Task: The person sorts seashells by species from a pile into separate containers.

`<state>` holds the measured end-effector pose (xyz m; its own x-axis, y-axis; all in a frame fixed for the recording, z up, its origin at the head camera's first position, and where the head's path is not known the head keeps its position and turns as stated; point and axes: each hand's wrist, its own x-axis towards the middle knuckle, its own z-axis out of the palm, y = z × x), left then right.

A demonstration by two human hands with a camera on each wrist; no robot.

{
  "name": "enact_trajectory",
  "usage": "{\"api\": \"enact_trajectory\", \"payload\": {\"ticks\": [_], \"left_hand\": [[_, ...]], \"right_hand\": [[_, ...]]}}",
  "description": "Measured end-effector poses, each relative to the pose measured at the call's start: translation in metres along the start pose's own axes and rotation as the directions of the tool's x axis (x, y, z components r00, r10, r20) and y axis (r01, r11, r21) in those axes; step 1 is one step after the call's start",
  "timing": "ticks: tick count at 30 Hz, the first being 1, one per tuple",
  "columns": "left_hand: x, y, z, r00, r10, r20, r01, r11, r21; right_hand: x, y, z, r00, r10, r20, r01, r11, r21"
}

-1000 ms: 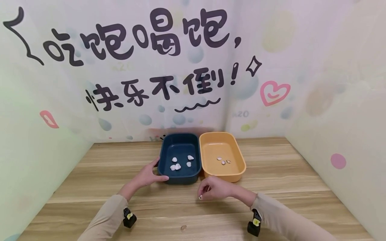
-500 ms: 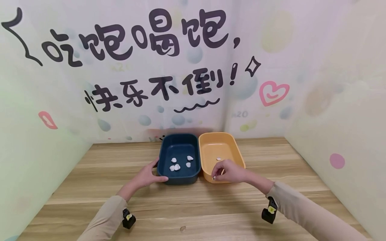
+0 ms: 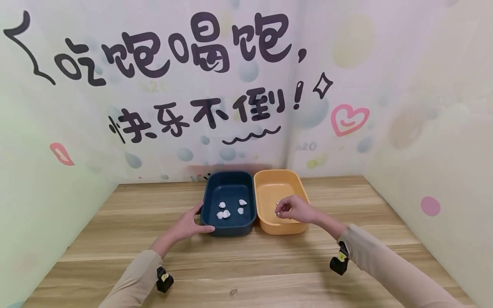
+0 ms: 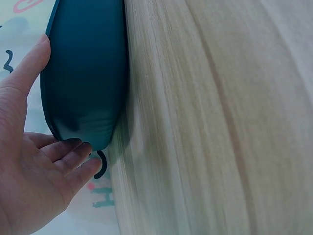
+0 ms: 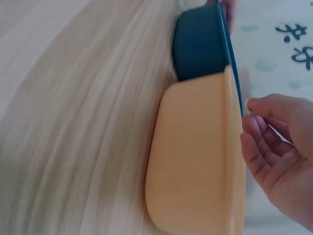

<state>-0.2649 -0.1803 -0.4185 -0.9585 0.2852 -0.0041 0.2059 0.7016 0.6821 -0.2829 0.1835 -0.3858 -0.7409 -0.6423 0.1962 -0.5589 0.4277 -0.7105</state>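
Note:
Several white shell-like pieces (image 3: 226, 214) lie on the floor of a dark blue basin (image 3: 233, 231). My left hand (image 3: 186, 223) holds this basin at its near left corner. In the left wrist view, its thumb (image 4: 38, 58) is at the long rim and its fingers (image 4: 73, 159) are at the end wall. My right hand (image 3: 296, 208) is over the near part of a yellow basin (image 3: 283, 229). Between thumb and fingertips it pinches a small pale shell-like piece (image 5: 247, 106), mostly hidden by the fingers. The hand covers most of what lies in the yellow basin.
The two basins stand side by side on a wood-grain table (image 3: 215, 269), close to the printed back cloth (image 3: 173, 158). Pale side walls (image 3: 423, 149) flank the table. A small black camera sits on each wrist.
My right hand has moved from the table in front of the basins, up and right to over the yellow basin, still pinching the small piece. My left hand stays at the blue basin.

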Motion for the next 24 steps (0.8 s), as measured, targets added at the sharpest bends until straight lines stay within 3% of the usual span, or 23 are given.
{"api": "enact_trajectory", "payload": {"ticks": [13,20,24], "left_hand": [[0.001,-0.001,0.000,1.000,0.000,0.000,0.000,1.000,0.004],[0.002,-0.001,0.000,1.000,0.004,-0.005,-0.004,1.000,0.000],[0.002,-0.002,0.000,1.000,0.009,-0.009,-0.009,1.000,-0.015]], "right_hand": [[0.020,0.032,-0.001,0.982,0.140,-0.131,-0.131,0.989,0.074],[0.029,0.031,0.006,0.943,0.178,-0.281,-0.153,0.982,0.110],[0.031,0.030,0.008,0.931,0.196,-0.308,-0.173,0.980,0.101]]}}
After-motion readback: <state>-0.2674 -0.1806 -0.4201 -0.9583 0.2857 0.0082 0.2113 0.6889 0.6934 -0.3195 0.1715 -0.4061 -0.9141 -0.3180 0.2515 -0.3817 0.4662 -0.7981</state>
